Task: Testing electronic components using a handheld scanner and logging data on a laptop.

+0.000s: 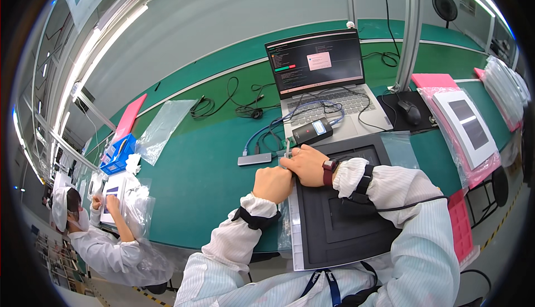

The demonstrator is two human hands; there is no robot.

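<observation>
My left hand (273, 184) and my right hand (306, 165) meet at the upper left corner of a flat black panel (340, 245) with a recessed frame. Both are closed, fingertips together. A small pale upright piece and a bit of green circuit board (287, 142) show just beyond the fingers. What exactly each hand grips is hidden. Beyond my right hand, a black box with a label (307, 132) rests against the laptop (329, 103), with a blue cable running from it. To the left of the hands lies a grey adapter hub (254, 159) with cables plugged in.
A black mouse (411, 112) sits on a dark pad, right of the laptop. Further right, a white framed panel (463, 126) rests on pink foam. Loose black cables (245, 109) lie at the back left. At far left, a co-worker (114, 251) works near a blue bin (118, 154).
</observation>
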